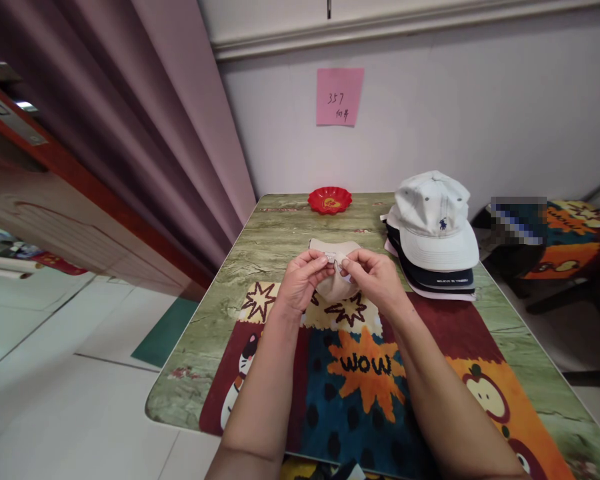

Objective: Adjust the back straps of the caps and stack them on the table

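Note:
A beige cap [336,288] is held up over the middle of the table, its far edge showing behind my fingers. My left hand [304,279] pinches one end of a pale strap on the cap between thumb and fingers. On the other side, my right hand [375,275] pinches the strap's other part, thumb on top. The two hands are close together, and the strap's fastening is too small to make out. To the right stands a stack of caps, a white cap [435,220] on top and a dark cap [437,275] with lettering below it.
A red scalloped dish [330,201] sits at the table's back edge. Under my forearms lies a colourful mat [325,380] on the green wood-patterned table [180,393]. A pink note [340,97] is on the wall, and a purple curtain [180,100] hangs at the left.

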A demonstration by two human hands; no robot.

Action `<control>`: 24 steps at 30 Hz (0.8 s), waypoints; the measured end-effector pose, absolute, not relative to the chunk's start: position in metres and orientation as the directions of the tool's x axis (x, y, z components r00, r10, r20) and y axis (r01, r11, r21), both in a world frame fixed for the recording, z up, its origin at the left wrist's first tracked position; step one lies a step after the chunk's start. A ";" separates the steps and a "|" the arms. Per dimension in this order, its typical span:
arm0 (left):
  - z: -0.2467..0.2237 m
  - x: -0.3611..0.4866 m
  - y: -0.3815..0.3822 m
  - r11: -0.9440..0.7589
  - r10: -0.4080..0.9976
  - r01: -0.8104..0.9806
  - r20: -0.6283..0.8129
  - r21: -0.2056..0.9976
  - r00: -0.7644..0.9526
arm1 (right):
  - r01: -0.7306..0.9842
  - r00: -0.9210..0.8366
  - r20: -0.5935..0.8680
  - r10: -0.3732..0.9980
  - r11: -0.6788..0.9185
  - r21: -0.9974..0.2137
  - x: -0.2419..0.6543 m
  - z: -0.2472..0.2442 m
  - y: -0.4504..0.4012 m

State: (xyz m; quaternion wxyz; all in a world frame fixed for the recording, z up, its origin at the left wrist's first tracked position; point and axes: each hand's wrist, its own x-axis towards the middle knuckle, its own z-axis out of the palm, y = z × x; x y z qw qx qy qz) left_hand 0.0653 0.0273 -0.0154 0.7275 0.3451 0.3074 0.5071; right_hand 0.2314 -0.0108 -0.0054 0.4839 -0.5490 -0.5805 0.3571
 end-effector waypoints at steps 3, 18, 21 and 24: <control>-0.016 0.065 0.027 0.251 0.947 -0.519 -0.098 0.817 0.304 | 0.340 0.062 0.157 0.986 0.127 -0.932 0.231 -0.003 -0.012; -0.020 0.069 0.026 0.184 0.950 -0.443 -0.044 0.877 0.308 | 0.473 0.015 0.179 0.984 0.150 -0.868 0.241 0.009 -0.018; -0.020 0.070 0.025 0.167 0.951 -0.422 -0.032 0.891 0.308 | 0.494 0.020 0.179 0.984 0.146 -0.857 0.240 0.011 -0.019; -0.019 0.071 0.024 0.157 0.955 -0.406 -0.034 0.900 0.295 | 0.507 0.030 0.178 0.984 0.139 -0.851 0.238 0.010 -0.019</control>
